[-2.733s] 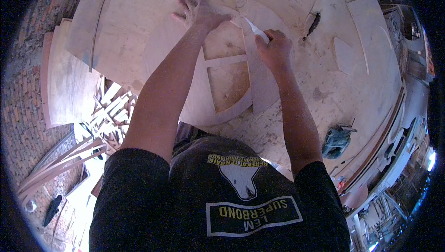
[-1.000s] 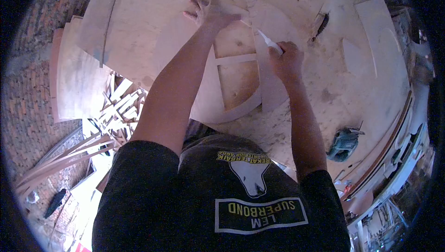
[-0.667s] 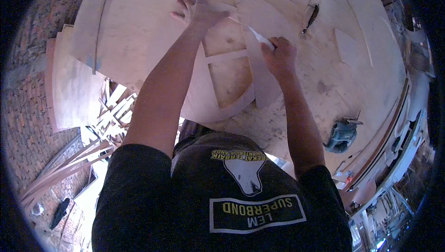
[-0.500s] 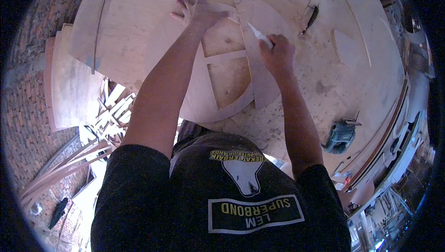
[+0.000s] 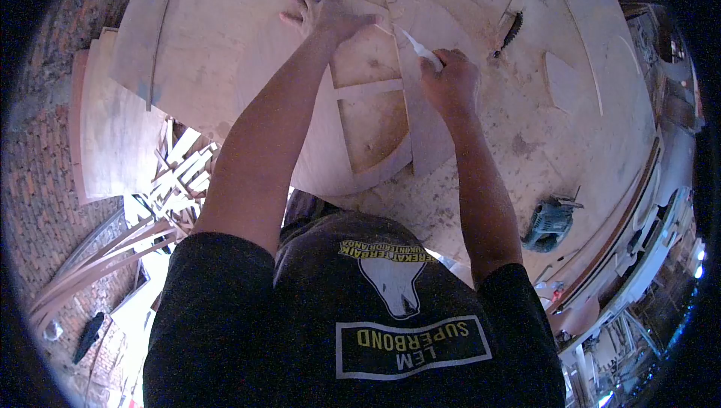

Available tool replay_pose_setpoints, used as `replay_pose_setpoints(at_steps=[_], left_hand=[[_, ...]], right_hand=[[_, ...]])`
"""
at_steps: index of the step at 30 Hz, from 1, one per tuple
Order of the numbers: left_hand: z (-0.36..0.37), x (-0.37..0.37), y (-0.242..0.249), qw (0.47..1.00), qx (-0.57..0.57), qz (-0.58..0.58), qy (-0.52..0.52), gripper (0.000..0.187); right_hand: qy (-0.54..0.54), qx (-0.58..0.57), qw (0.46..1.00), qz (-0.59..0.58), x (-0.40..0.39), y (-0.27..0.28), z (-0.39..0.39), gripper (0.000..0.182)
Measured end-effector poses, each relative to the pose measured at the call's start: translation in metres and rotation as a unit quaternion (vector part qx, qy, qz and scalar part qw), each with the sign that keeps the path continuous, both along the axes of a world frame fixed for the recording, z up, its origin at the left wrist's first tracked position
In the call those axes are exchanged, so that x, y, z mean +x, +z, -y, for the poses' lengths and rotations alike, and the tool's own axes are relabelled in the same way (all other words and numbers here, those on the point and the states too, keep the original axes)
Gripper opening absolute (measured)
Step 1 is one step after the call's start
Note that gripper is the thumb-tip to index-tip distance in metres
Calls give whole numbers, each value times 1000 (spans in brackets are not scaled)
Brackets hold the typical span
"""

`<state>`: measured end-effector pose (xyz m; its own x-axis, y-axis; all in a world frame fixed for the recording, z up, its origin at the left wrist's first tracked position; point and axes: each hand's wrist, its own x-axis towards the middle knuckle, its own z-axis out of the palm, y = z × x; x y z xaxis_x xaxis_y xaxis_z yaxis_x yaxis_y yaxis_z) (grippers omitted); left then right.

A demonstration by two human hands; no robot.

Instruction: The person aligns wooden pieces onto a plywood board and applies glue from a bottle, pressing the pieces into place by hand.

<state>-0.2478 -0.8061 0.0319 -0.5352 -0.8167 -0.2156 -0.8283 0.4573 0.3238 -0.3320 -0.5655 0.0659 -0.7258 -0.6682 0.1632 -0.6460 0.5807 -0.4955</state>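
Observation:
My left hand lies with fingers spread on the far part of a round, pale plywood piece, its thumb reaching toward the top of a rectangular opening. A thin crossbar divides that opening, and darker wood shows through it. In my right hand is a white squeeze bottle with a long pointed nozzle, fingers wrapped around its body. The nozzle tip points up and left, close over the strip of plywood along the opening's right edge.
A teal jigsaw sits at the right on the large wooden worktop. Beyond my right hand lie a dark ridged object and a plywood offcut. Scrap wood strips are piled below left, near a brick wall.
The camera view has shifted slightly. Both hands keep nearly the same place on the plywood, with the bottle still in my right hand.

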Motion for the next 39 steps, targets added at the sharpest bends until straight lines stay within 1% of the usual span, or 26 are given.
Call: replay_pose_setpoints(at_steps=[3,7,10,13,14,16,17,19,21,23,26,29,30,31,33,35,37,38,39], left_hand=[[0,-1,-2,1000,-15,9,3,137],[0,-1,5,1000,1,21,0,138],[-1,0,7,1000,5,24,0,137],[-3,-1,10,1000,5,18,4,134],[-5,0,15,1000,8,14,6,133],[-5,-1,21,1000,20,8,6,133],[-4,0,21,1000,28,8,5,133],[-4,-1,24,999,39,4,6,133],[-7,-1,31,999,47,-3,9,133],[-7,0,28,999,45,-8,9,133],[-5,0,21,999,47,-15,11,133],[-8,4,36,998,65,-12,6,134],[-8,5,42,997,73,-10,3,135],[-5,2,33,998,63,-12,0,135],[3,-6,-1,999,46,-16,-5,135],[5,-1,-1,999,44,-30,-7,135],[6,15,8,997,50,-62,-8,132],[4,32,23,994,55,-89,-10,128],[3,48,33,991,61,-116,-12,125]], right_hand=[[6,6,1000,5,-2,-2,-2,27],[21,-6,1000,-1,-5,-9,-1,27],[-2,-17,1000,11,-3,-20,-3,26],[-25,-13,998,61,3,-18,-21,27],[-50,-28,990,130,6,-14,-29,27],[-103,-58,957,265,15,-4,-52,28],[-125,-81,942,302,21,0,-66,27],[-169,-131,903,373,36,5,-100,27],[-224,-182,850,441,56,11,-135,35],[-274,-232,813,458,79,4,-171,37],[-308,-327,782,432,121,-3,-208,27],[-378,-332,763,406,161,-3,-236,21],[-383,-329,767,396,173,-10,-247,19],[-388,-326,771,386,185,-21,-260,18],[-407,-311,786,347,202,-27,-267,16],[-435,-283,804,290,216,-27,-267,15],[-461,-275,810,236,220,-51,-287,16],[-472,-271,812,209,223,-61,-293,16],[-483,-255,815,194,226,-57,-289,16]])
